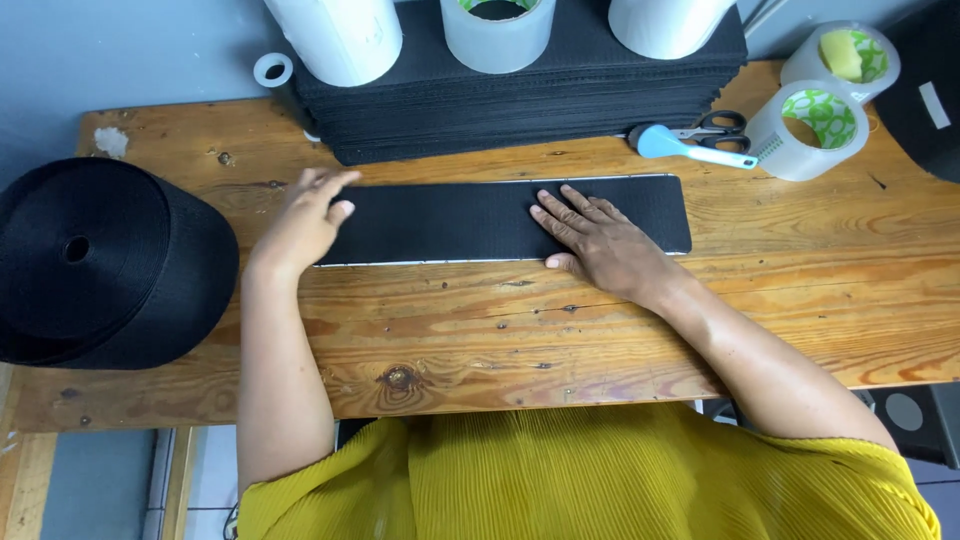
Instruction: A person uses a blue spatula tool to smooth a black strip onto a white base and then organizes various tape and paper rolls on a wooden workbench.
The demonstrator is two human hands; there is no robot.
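Observation:
A long black rectangular strip [450, 220] lies flat on the wooden table [600, 340], with a thin pale edge showing along its sides. My left hand [305, 220] rests at the strip's left end, fingers spread and touching its edge. Flat on the strip's right half lies my right hand [595, 240], fingers spread, pressing down on it. Neither hand holds anything.
A tall stack of black sheets [520, 100] stands behind the strip, with white rolls and a clear tape roll [497, 30] on top. A big black webbing roll [100, 265] sits at left. Scissors [715, 127], a blue-handled tool [685, 145] and two tape rolls [815, 130] lie at right.

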